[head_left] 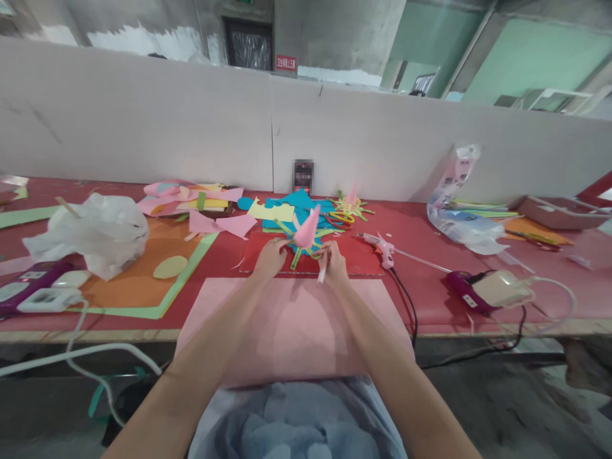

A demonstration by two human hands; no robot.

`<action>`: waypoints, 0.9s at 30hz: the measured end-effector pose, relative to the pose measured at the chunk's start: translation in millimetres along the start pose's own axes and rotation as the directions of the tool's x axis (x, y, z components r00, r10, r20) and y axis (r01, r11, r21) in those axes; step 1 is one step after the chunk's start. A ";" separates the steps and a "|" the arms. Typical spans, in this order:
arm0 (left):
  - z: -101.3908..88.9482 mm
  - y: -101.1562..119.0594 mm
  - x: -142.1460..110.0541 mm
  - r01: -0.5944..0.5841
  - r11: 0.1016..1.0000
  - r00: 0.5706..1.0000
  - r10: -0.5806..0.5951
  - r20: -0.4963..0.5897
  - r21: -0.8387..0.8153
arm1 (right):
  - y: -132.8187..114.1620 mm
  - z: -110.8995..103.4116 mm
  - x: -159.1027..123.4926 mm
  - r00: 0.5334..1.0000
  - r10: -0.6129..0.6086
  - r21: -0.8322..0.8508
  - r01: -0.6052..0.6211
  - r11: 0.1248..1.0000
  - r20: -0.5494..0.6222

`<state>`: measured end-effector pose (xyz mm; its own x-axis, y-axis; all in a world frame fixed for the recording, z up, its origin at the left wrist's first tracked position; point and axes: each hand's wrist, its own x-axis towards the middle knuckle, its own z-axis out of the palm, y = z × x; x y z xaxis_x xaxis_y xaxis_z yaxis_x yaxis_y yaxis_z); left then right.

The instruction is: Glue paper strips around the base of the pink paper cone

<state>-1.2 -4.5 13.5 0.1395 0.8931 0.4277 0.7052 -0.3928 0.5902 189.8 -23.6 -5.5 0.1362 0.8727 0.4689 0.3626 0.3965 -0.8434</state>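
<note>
A long red table (421, 303) goes from left to right. At its near edge lies a big pink sheet (306, 319). Just past that is a red cardboard sheet (364, 264). The left hand (271, 258) has its fingers bent in at the left side of a paper piece; I cannot tell if they pinch it. The right hand (333, 260) is closed around a thin pale stick (322, 274), near the right side. The paper piece is over the red cardboard, between both hands. It has a pink paper cone (306, 233) with its tip up, leaning a bit right, and green and yellow strips (296, 259) poking out below.

To do this bit well, I think one hand should keep the strips steady while the other works. Touch the cone softly and low down, because thin paper can bend fast. Keep fingers away from the glue gun's nose, as it may be hot.

Now I count, big things first. Two plastic bags: a white one (105, 223) on the left, a clear one (463, 223) on the right. Two purple power strips, left (41, 278) and right (461, 293). One glue gun (384, 250), right of the hands. Two pink cones: this one and a far one (352, 195). Two scissors: far middle (342, 219) and far right (533, 238). One stick. The paper scraps overlap too much to count.
</note>
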 end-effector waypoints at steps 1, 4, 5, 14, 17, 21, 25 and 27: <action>0.5 -1.5 -0.2 0.025 0.999 1.000 -0.026 0.011 0.022 | 2.4 0.8 0.6 1.000 0.015 0.003 -0.015 1.000 0.018; 2.5 -5.3 -0.4 0.055 0.996 0.998 -0.056 0.015 0.065 | 5.3 -0.9 0.5 0.997 -0.004 -0.003 0.004 1.000 0.074; 3.3 -6.3 -0.3 0.057 0.996 0.998 -0.058 0.013 0.073 | 4.9 -2.1 0.0 0.995 -0.017 -0.008 0.018 1.000 0.094; 9.4 -10.3 -0.3 0.047 0.994 0.999 -0.049 0.017 0.102 | -1.8 -5.3 -1.3 0.990 -0.050 0.008 0.049 0.999 0.135; 9.9 -11.4 -0.5 0.048 0.995 0.999 -0.047 -0.014 0.092 | -2.4 -5.6 -0.8 0.991 -0.028 -0.004 0.029 1.000 0.133; 6.4 -10.2 0.1 0.047 0.996 0.993 -0.040 -0.111 0.070 | -5.4 -7.4 -1.9 0.994 -0.019 0.001 0.019 1.000 0.103; -1.0 -3.2 1.0 0.034 0.998 0.969 -0.019 -0.245 0.055 | -11.6 -10.6 -4.7 0.997 -0.023 -0.011 0.024 1.000 0.067; -3.5 1.1 1.1 -0.014 1.000 0.965 0.018 -0.263 0.016 | -14.4 -11.9 -5.5 0.999 -0.026 -0.007 0.026 1.000 0.036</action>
<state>-2.6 -4.7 17.0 -0.0362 0.7968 0.6032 0.7142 -0.4016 0.5733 194.8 -37.6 7.2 0.0935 0.8720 0.4804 0.3729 0.4168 -0.8290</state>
